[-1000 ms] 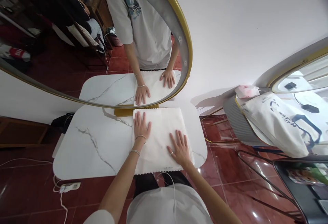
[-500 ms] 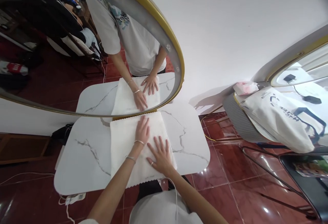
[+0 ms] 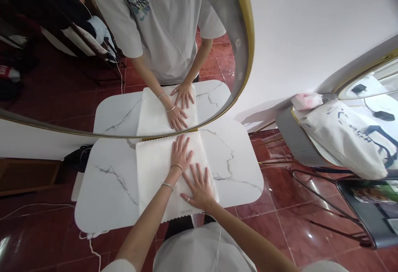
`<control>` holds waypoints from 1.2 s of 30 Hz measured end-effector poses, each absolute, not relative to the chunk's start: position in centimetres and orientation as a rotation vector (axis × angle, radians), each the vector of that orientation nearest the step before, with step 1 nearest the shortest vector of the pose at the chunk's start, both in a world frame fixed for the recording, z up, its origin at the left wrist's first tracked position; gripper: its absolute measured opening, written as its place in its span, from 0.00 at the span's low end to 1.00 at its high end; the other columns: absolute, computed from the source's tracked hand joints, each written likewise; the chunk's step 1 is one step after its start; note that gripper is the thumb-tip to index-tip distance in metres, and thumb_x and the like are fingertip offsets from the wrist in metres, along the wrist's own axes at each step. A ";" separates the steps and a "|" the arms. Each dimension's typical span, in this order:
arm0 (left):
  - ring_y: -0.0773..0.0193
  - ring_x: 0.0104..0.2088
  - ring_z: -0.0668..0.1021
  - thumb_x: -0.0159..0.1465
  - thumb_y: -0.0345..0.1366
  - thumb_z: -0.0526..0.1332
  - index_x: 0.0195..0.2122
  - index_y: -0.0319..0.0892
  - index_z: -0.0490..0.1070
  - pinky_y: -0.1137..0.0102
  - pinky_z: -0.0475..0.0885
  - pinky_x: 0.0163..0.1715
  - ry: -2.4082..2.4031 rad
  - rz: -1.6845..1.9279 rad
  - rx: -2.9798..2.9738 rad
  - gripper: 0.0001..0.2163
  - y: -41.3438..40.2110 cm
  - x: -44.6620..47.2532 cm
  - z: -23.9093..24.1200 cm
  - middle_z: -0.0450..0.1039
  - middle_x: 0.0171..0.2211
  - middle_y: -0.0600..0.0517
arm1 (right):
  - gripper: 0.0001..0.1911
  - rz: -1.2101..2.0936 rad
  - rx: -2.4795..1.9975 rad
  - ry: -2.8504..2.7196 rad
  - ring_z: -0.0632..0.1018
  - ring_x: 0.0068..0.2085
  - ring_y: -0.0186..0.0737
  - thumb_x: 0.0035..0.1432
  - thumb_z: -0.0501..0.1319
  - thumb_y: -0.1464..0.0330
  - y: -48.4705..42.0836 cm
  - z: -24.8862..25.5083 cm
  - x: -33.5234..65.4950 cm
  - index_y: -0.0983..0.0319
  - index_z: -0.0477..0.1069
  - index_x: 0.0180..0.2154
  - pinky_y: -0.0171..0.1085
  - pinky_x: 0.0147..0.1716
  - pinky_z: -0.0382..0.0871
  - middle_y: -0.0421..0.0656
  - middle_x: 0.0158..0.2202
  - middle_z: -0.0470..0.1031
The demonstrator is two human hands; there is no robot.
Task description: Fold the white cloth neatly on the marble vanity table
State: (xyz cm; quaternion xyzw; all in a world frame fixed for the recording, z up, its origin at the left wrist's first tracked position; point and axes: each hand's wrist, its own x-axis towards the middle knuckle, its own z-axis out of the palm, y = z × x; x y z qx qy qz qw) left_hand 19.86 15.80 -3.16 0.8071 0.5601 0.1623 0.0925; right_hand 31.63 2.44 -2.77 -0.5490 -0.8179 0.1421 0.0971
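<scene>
A white towel-like cloth [image 3: 155, 172] with scalloped edges lies flat on the white marbled table [image 3: 102, 189]. On its upper middle rests my left hand [image 3: 181, 152], palm down with the fingers spread; two bracelets circle that wrist and forearm. My right hand [image 3: 199, 189] presses flat on the cloth's right side, fingers apart, a ring on one of them. The two hands are close together, the right one nearer to me. Neither holds anything.
A large gold-rimmed mirror [image 3: 250, 35] hangs over the table's far edge and reflects my hands. To the right stand a ribbed grey table [image 3: 297, 137] with a white tote bag [image 3: 345, 135] and a tissue pack [image 3: 307, 101], and a black chair [image 3: 357, 210]. A cable crosses my lap.
My left hand has slid slightly right on the cloth and its fingers have spread. The right hand stays flat in about the same place on the cloth. The head view has shifted.
</scene>
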 end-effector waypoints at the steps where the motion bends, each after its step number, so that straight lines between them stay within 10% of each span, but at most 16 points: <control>1: 0.53 0.69 0.46 0.67 0.43 0.50 0.67 0.43 0.49 0.52 0.46 0.66 1.670 0.483 2.398 0.28 15.6 18.4 -3.1 0.42 0.69 0.46 | 0.43 0.451 -1.606 -2.435 0.41 0.68 0.66 0.60 0.50 0.45 2.3 -2.6 30.2 0.54 0.36 0.68 0.71 0.59 0.37 0.52 0.70 0.36; 13: 0.56 0.69 0.45 0.63 0.28 0.46 0.66 0.41 0.50 0.50 0.42 0.66 1.453 0.355 2.515 0.28 16.1 14.7 -3.4 0.44 0.69 0.46 | 0.37 0.470 -1.642 -2.377 0.42 0.69 0.57 0.64 0.47 0.49 1.3 -2.6 25.0 0.54 0.37 0.68 0.65 0.62 0.41 0.48 0.70 0.37; 23: 0.53 0.69 0.42 0.66 0.42 0.53 0.67 0.45 0.49 0.53 0.45 0.66 1.358 0.498 2.503 0.29 16.0 20.7 -3.8 0.34 0.71 0.47 | 0.43 0.225 -1.835 -2.369 0.42 0.68 0.64 0.60 0.51 0.45 -0.9 -3.6 28.7 0.54 0.38 0.68 0.68 0.59 0.35 0.53 0.70 0.37; 36: 0.54 0.69 0.45 0.66 0.44 0.54 0.66 0.48 0.51 0.55 0.46 0.66 1.440 0.481 2.483 0.28 15.7 6.6 -3.9 0.38 0.70 0.47 | 0.46 0.284 -1.741 -2.485 0.40 0.67 0.70 0.57 0.53 0.44 -1.2 -4.4 15.3 0.51 0.34 0.68 0.73 0.56 0.34 0.55 0.70 0.37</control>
